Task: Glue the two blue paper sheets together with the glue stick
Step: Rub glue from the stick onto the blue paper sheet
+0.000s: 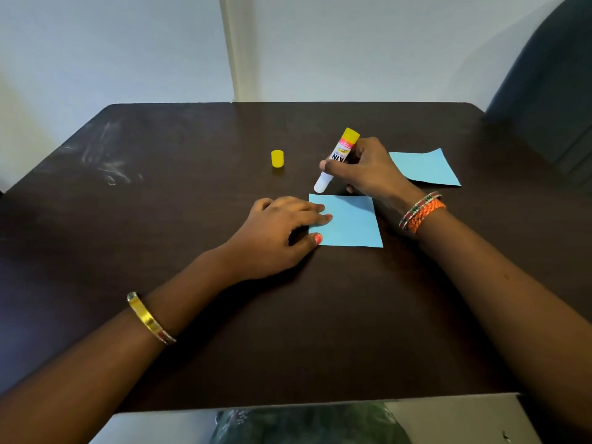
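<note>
**Head view: glue about to meet the near sheet**

I have the right hand [365, 169] clamped around the glue stick [336, 160], bare tip down at the near sheet's [349, 221] 11 o'clock corner. My left hand [278, 232] presses flat, fingers straight and together, on its 9 o'clock edge. The second sheet [423, 168] lies at 2 o'clock, the cap [277, 158] at 11. Pressing lightly, I risk dragging or creasing the paper.
</note>
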